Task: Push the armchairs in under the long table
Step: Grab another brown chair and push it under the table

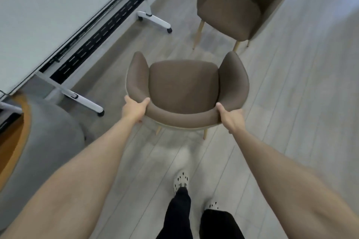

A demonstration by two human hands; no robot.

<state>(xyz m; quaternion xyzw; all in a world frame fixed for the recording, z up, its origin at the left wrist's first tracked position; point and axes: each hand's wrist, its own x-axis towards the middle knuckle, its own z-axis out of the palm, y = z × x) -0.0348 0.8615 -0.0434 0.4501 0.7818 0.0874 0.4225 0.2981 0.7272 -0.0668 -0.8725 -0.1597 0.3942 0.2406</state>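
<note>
Armchair (pixel 184 91) is out beside the long tabletop (pixel 48 15), not under it. Both arms reach forward, nearly straight. The left hand (pixel 135 109) and right hand (pixel 231 119) each have a grip holding its curved back, thumbs inside.

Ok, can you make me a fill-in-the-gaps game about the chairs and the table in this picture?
1. The left hand and the right hand grip the near armchair by its ____.
2. The long table stands on the ____ side of that armchair.
3. Counting the second armchair beyond it, ____ armchairs are in view.
Missing words: back; left; two.
</note>
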